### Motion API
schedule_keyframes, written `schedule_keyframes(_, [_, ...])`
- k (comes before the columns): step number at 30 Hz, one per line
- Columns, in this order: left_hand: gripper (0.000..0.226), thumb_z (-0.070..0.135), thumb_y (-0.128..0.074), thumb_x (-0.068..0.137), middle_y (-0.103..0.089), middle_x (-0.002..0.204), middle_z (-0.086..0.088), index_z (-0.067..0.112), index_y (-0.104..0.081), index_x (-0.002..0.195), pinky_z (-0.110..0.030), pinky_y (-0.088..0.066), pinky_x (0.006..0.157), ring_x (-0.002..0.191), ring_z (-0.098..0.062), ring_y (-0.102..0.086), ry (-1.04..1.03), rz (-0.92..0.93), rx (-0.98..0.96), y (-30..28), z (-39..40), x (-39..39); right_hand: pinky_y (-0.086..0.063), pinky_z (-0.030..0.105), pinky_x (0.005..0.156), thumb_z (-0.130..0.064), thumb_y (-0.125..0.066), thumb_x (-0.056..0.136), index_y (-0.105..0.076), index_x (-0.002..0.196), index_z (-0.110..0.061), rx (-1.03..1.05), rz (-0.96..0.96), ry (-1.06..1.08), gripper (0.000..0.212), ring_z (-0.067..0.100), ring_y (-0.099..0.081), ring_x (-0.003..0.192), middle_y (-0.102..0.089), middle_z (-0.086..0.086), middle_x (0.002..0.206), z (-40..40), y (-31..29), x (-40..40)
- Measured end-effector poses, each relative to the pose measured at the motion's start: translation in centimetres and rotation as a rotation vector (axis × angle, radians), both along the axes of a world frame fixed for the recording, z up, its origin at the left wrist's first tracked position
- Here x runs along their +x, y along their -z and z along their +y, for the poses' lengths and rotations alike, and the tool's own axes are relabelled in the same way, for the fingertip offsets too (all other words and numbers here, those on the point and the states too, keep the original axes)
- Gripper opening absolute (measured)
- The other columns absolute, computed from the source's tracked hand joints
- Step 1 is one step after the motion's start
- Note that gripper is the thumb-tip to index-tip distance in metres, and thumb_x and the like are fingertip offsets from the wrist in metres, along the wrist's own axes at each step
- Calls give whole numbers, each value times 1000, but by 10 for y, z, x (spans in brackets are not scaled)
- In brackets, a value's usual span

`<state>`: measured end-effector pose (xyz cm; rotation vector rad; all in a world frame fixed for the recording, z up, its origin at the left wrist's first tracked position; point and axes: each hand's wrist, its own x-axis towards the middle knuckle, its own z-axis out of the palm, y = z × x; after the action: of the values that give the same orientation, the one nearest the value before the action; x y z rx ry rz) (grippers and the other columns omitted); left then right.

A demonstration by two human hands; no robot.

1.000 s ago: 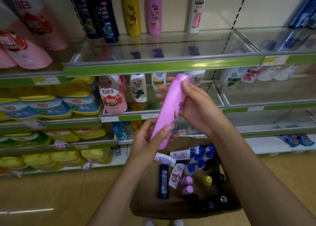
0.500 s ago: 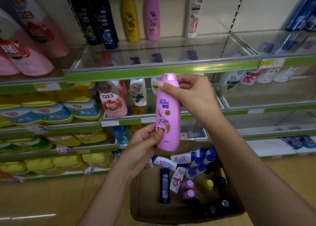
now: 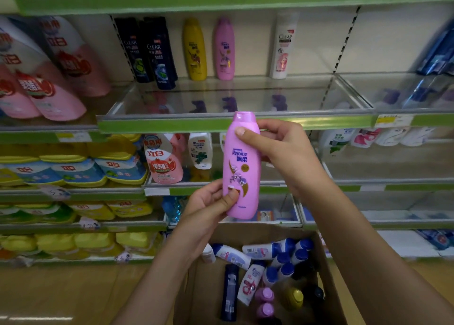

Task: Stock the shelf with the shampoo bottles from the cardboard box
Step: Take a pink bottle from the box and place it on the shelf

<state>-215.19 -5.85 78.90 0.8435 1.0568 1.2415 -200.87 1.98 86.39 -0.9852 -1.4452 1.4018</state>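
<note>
The person is holding a pink shampoo bottle (image 3: 242,167) upright, label facing them, in front of the green front edge of the glass shelf (image 3: 172,125). The right hand (image 3: 282,150) is pinching its neck and the left hand (image 3: 211,202) is pinching its lower side. Below, the cardboard box (image 3: 201,288) is holding more bottles.

Single view, head-worn, wide-angle. Aimed forward and slightly down at store shelving (image 3: 233,123), seen close, near arm's reach. Cardboard box (image 3: 204,288) seen from above at bottom edge of frame. Both forearms enter from bottom. Straight shelf edges bowed toward frame borders.
</note>
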Motion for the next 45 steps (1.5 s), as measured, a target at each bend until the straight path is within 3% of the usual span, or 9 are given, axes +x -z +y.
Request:
schedule_keyframes(5, [46,24,-71,67,-71,109,-5,13,-62,111,-31,-54,82,103,-22,-67,-47,104,31,-8,20,0,-42,9,47,-14,-65,90,-67,113,-3,-47,91,-41,26,4,-65,57,-73,3,78,16,-3,1])
schedule_keyframes(11, [32,17,-73,72,-73,99,4,20,-63,102,-20,-55,78,93,-6,-68,-58,224,140,-30,66,-19,-57,30,72,-11,-64,89,-66,117,-4,31,180,-34,30,16,-70,80,-75,6,92,63,-14,-19])
schedule_keyframes(14, [26,8,-71,78,-71,98,7,20,-62,99,-15,-53,74,89,-4,-69,-64,302,205,-44,105,-37,-56,28,71,-8,-62,90,-64,120,-1,86,231,-42,31,15,-69,79,-74,4,91,95,-24,-36])
schedule_keyframes(20, [26,18,-75,75,-71,96,9,22,-65,99,-13,-52,76,88,-2,-67,-32,549,278,-59,179,-72,-55,27,74,-2,-60,90,-58,127,5,148,318,-14,37,14,-68,87,-71,11,102,152,-24,-67])
schedule_keyframes(30, [21,10,-73,76,-71,91,8,20,-66,93,-12,-52,76,84,-3,-68,8,527,325,-52,261,-90,-54,28,73,-2,-63,89,-61,122,6,280,286,40,34,18,-66,85,-69,16,102,224,-18,-88])
schedule_keyframes(34, [23,9,-72,78,-67,88,11,16,-64,98,-3,-46,64,69,11,-63,36,563,326,-48,280,-90,-54,28,75,-2,-63,88,-60,126,3,304,277,35,38,16,-68,88,-70,13,103,242,-9,-91])
schedule_keyframes(38, [26,3,-69,80,-65,82,3,7,-62,105,-2,-41,48,49,10,-57,13,589,317,-46,297,-90,-54,30,77,-6,-62,91,-57,130,2,355,230,15,41,17,-67,92,-69,13,108,257,-2,-93])
schedule_keyframes(42, [27,10,-73,79,-70,100,-2,15,-64,104,-9,-51,69,79,-1,-65,-15,667,317,-42,318,-92,-54,29,79,-7,-61,92,-54,135,-2,366,192,27,44,18,-67,99,-67,13,118,273,1,-93])
schedule_keyframes(45, [25,13,-71,81,-70,104,0,19,-63,104,-29,-52,90,96,-15,-66,-27,708,307,-38,331,-89,-54,29,82,-7,-62,92,-53,135,-2,356,178,49,45,19,-67,101,-67,14,120,284,0,-93])
